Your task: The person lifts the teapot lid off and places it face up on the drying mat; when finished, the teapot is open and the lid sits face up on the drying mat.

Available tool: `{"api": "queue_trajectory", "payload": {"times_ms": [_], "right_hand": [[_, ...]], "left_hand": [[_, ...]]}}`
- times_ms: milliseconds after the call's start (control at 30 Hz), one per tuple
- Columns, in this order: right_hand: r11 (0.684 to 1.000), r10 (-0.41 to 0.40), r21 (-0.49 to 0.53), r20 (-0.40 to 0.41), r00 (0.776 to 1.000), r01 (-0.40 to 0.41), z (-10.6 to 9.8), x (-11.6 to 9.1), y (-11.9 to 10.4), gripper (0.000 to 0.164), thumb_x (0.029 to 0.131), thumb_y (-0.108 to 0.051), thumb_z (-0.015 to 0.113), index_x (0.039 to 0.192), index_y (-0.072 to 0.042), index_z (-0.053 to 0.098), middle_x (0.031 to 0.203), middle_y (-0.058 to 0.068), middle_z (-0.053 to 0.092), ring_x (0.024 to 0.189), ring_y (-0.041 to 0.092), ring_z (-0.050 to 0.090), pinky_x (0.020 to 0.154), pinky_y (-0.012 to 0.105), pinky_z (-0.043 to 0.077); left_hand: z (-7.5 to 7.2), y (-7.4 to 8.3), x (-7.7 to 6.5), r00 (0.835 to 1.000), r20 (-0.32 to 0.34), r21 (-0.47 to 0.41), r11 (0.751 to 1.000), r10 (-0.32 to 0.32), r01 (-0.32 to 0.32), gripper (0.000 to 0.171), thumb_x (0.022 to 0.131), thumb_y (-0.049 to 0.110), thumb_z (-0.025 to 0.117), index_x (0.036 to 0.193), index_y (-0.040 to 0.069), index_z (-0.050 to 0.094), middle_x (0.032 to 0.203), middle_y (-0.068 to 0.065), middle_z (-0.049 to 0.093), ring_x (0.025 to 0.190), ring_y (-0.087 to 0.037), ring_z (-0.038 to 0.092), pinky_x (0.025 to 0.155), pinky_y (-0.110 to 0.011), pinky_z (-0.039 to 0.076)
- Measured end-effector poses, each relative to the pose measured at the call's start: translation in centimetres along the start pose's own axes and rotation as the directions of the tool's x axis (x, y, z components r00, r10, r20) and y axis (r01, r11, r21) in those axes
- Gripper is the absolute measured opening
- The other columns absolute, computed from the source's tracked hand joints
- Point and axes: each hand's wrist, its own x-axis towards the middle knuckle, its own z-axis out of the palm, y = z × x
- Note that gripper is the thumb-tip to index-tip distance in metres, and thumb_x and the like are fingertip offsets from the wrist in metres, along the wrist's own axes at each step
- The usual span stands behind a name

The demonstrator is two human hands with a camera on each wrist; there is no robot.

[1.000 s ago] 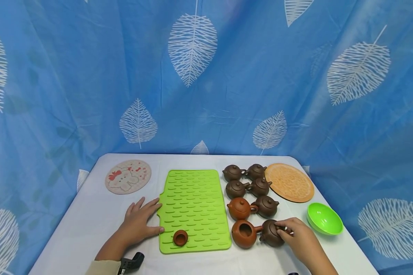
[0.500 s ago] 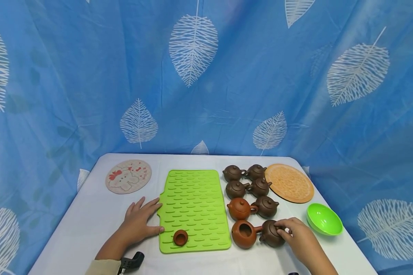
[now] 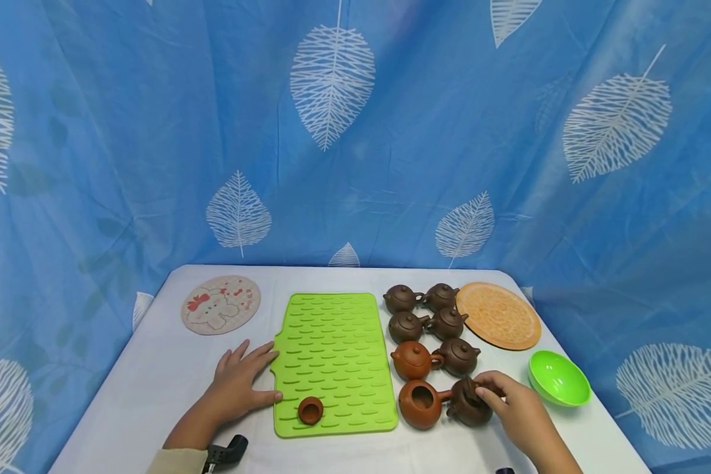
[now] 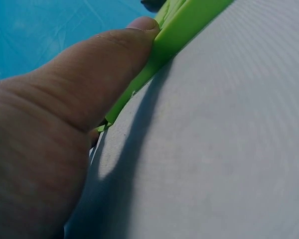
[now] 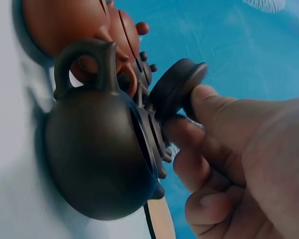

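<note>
My right hand [image 3: 518, 408] pinches the dark brown lid [image 5: 172, 89] of a teapot between thumb and fingers. The lid is tilted and raised off its dark brown teapot [image 5: 97, 154], whose opening shows below it in the right wrist view. Beside that pot stands a lidless reddish-brown teapot [image 3: 419, 411]. My left hand [image 3: 239, 385] lies spread at the left edge of the green mat [image 3: 332, 342], thumb and fingertips touching its rim. Near the mat's front lies a small reddish-brown hollow round piece [image 3: 311, 410], like an upturned lid.
Several lidded teapots [image 3: 409, 327] stand close together in two columns right of the mat. A green bowl [image 3: 559, 377] and an orange round mat [image 3: 499, 316] lie farther right. A round rabbit-patterned mat [image 3: 220, 305] is at the back left of the white table.
The right hand has lifted the lid off the front dark brown teapot and tilted it. The left hand and the other things have not visibly moved.
</note>
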Motion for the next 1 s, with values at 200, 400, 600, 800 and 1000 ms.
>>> {"api": "queue_trajectory", "payload": {"times_ms": [200, 400, 600, 800, 1000], "right_hand": [[0.981, 0.043, 0.186, 0.036, 0.998, -0.049, 0.5, 0.3, -0.8, 0.016, 0.105, -0.020, 0.065, 0.117, -0.011, 0.066, 0.102, -0.004, 0.075, 0.100, 0.012, 0.068, 0.087, 0.037, 0.059], [0.873, 0.064, 0.480, 0.070, 0.996, -0.090, 1.2, 0.3, -1.7, 0.024, 0.104, -0.010, 0.064, 0.125, -0.001, 0.059, 0.105, 0.007, 0.073, 0.091, 0.015, 0.065, 0.075, 0.025, 0.056], [0.649, -0.111, 0.761, 0.091, 0.990, 0.003, 2.2, 0.0, -2.3, 0.024, 0.104, -0.012, 0.065, 0.123, -0.001, 0.055, 0.101, -0.001, 0.070, 0.083, 0.009, 0.060, 0.067, 0.022, 0.051], [0.448, -0.301, 0.890, 0.060, 0.952, 0.086, 3.0, 0.2, -3.1, 0.015, 0.105, -0.001, 0.057, 0.120, -0.005, 0.056, 0.105, -0.006, 0.072, 0.078, 0.002, 0.057, 0.065, 0.017, 0.049], [0.324, -0.287, 0.946, 0.079, 0.955, 0.019, 4.2, 0.5, -4.6, 0.017, 0.104, -0.001, 0.060, 0.118, -0.010, 0.058, 0.104, -0.006, 0.071, 0.083, 0.003, 0.060, 0.069, 0.016, 0.053]], "left_hand": [[0.1, 0.0, -0.1, 1.000, 0.001, 0.003, 1.000, -0.004, 0.004, 0.097, 0.075, 0.071, 0.082, 0.152, 0.018, 0.056, 0.167, -0.005, 0.042, 0.157, -0.052, 0.016, 0.122, -0.074, 0.004], [0.1, 0.0, 0.0, 1.000, 0.004, 0.003, 1.000, -0.008, 0.008, 0.097, 0.074, 0.071, 0.082, 0.152, 0.019, 0.056, 0.167, -0.004, 0.041, 0.157, -0.052, 0.015, 0.123, -0.074, 0.004], [0.2, 0.1, 0.0, 1.000, 0.005, 0.002, 1.000, -0.017, 0.017, 0.098, 0.074, 0.071, 0.082, 0.152, 0.019, 0.056, 0.167, -0.004, 0.041, 0.157, -0.052, 0.015, 0.123, -0.074, 0.003], [0.1, 0.1, 0.0, 1.000, 0.001, 0.001, 1.000, -0.012, 0.012, 0.098, 0.074, 0.071, 0.083, 0.152, 0.018, 0.056, 0.167, -0.004, 0.041, 0.157, -0.052, 0.015, 0.123, -0.074, 0.003], [0.0, 0.0, 0.0, 1.000, 0.000, -0.002, 1.000, -0.008, 0.008, 0.098, 0.074, 0.070, 0.083, 0.152, 0.018, 0.056, 0.167, -0.004, 0.042, 0.157, -0.052, 0.015, 0.122, -0.074, 0.003]]}}
